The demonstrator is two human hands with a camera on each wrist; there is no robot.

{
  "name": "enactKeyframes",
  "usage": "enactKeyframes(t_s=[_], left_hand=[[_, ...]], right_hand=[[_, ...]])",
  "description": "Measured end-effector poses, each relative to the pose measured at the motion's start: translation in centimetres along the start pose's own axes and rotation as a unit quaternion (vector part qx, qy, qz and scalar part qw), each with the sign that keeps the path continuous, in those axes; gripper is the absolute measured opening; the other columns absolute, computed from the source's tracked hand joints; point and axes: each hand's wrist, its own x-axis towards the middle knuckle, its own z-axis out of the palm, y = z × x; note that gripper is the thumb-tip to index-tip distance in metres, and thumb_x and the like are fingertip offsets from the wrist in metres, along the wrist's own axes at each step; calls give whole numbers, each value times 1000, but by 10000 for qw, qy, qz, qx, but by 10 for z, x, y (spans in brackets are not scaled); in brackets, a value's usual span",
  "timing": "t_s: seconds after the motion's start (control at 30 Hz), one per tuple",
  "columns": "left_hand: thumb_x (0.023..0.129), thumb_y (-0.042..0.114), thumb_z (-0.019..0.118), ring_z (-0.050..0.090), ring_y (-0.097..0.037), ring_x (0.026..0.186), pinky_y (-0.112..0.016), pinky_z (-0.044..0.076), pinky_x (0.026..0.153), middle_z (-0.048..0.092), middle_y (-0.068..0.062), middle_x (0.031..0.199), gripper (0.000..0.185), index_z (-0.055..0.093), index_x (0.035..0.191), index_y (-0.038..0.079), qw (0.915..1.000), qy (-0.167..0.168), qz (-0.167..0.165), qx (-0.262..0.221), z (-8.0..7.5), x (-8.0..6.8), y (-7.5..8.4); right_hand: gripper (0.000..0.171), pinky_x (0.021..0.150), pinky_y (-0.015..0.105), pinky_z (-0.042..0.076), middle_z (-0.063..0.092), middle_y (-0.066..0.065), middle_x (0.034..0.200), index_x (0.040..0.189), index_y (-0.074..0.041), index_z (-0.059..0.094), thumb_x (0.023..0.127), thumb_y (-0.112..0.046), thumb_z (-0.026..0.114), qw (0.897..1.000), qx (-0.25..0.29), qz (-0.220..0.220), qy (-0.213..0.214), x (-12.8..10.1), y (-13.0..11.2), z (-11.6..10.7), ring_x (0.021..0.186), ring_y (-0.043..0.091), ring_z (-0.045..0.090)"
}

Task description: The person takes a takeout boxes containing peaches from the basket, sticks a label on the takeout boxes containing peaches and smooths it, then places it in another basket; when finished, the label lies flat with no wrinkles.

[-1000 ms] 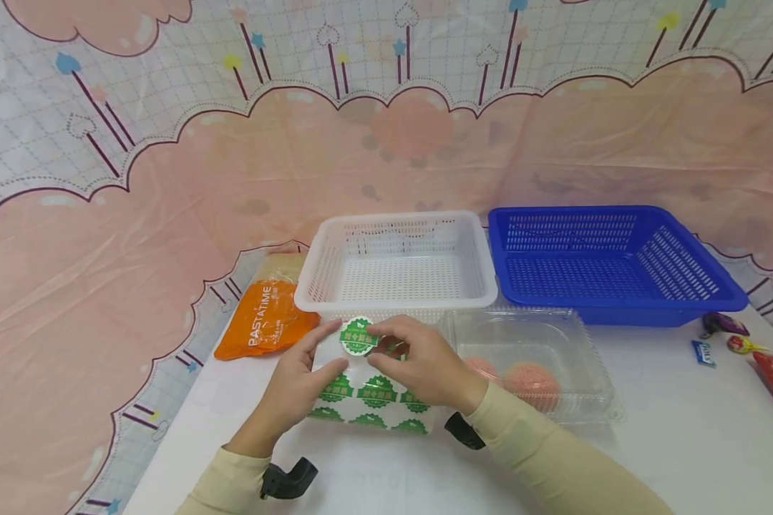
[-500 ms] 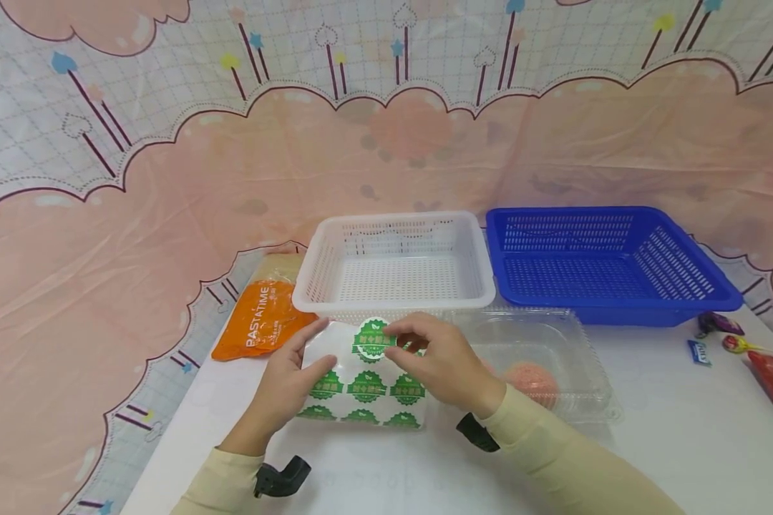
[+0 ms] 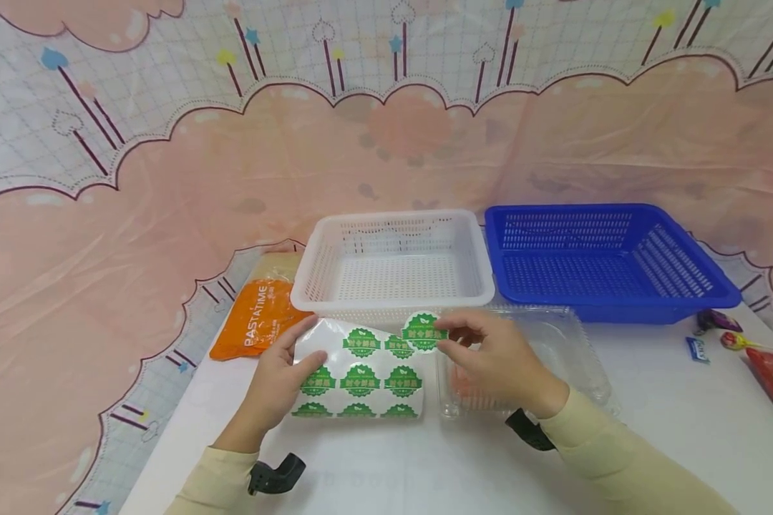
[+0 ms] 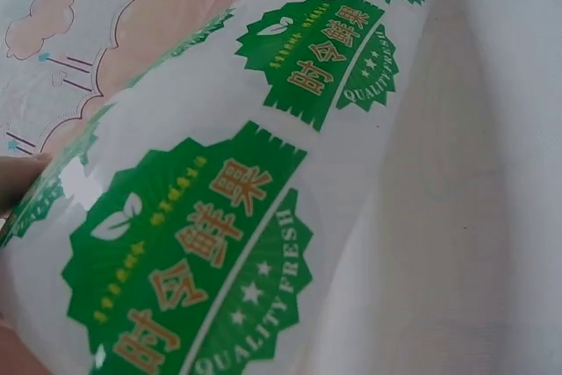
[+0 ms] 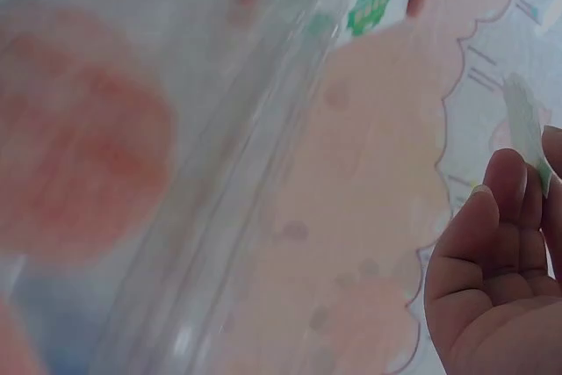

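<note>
Blue basket (image 3: pixel 612 261) is the biggest item, sitting beyond my right hand, well apart from it. White basket (image 3: pixel 393 257) is next to it, straight ahead of both hands, just past my fingertips. Clear plastic clamshell box (image 3: pixel 580 350) lies under and just beyond my right hand; pink round things inside show through the lid in the right wrist view (blurred, can't tell what they are). Orange PASTATIME packet (image 3: pixel 258 322) sits just beyond my left hand, close to the fingertips. Sticker sheet (image 3: pixel 361 372) is flat on the table between my hands, its left edge pinned under my left hand (image 3: pixel 277 383), thumb on top of the sheet, fingers curled at its upper edge (left wrist view shows the green "QUALITY FRESH" seals up close). Right hand (image 3: pixel 499 361) pinches one round green sticker (image 3: pixel 424 332) between thumb and fingertips, peeled off, held just above the sheet's upper right corner. Small wrapped sweets (image 3: pixel 721 332) lie far off to the right of my right hand.
</note>
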Motion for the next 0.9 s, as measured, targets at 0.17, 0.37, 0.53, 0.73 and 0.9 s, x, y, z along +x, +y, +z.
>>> enactKeyframes(t_s=[0.17,0.37,0.53,0.73,0.9], left_hand=[[99,18,64,31,-28,145,-47,31,113,36,-8,158,59,41,153,13,9996,-36,66,262,-2,4,-3],[99,17,64,43,-31,136,-37,48,100,32,-6,160,60,40,154,14,9997,-160,-133,118,1,10,-10],[100,17,64,29,-28,146,-44,32,114,30,-4,162,61,39,155,12,9995,-223,-167,169,5,17,-21],[99,17,64,7,-25,152,-50,12,119,25,-4,164,61,38,155,11,9985,-210,-442,230,7,24,-32],[99,18,65,13,-32,151,-51,19,117,23,-9,164,61,40,154,13,9967,-162,-693,387,12,27,-36]], right_hand=[[21,72,26,55,71,-1,97,108,-2,73,87,2,74,9989,-399,147,198,-12,12,-27,81,12,63],[21,71,25,55,71,1,98,109,-2,73,88,-2,75,9966,-627,431,317,-23,24,-51,81,12,63],[21,73,24,55,71,2,100,110,-1,73,89,-5,74,9947,-710,700,243,-29,34,-60,83,14,63],[23,74,24,54,70,2,101,114,-1,72,92,-10,72,9913,-840,1010,15,-34,47,-67,86,17,63],[26,76,24,55,71,4,104,116,-1,71,93,-12,72,9884,-933,1189,-160,-40,52,-74,90,18,64]])
